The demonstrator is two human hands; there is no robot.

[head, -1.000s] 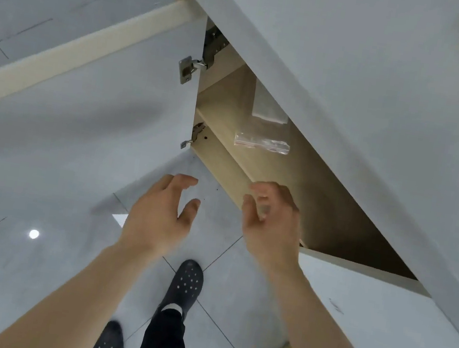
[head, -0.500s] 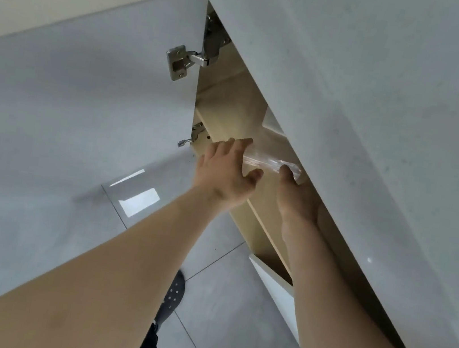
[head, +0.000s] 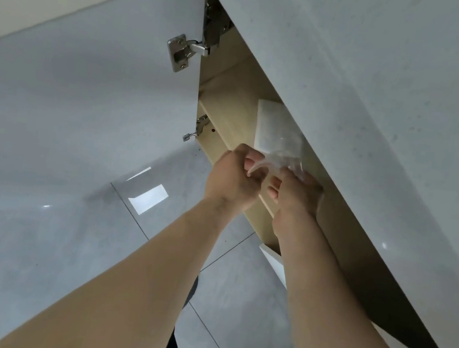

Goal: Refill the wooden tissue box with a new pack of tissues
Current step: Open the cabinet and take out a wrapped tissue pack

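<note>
Task at an early stage: both hands, left hand (head: 233, 179) and right hand (head: 298, 194), have fingers pinched on the crinkled clear plastic wrapper (head: 279, 159) of the white rectangular tissue pack (head: 276, 128) inside the open wood-lined cabinet (head: 226, 105); wooden tissue box not in view, refilling outstanding.

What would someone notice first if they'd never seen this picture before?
Both hands meet mid-frame at the open cabinet's edge: the left hand and right hand pinch the clear plastic wrapper of a white tissue pack on the wooden shelf. Upper left, a metal hinge stands out on the open grey door.
</note>
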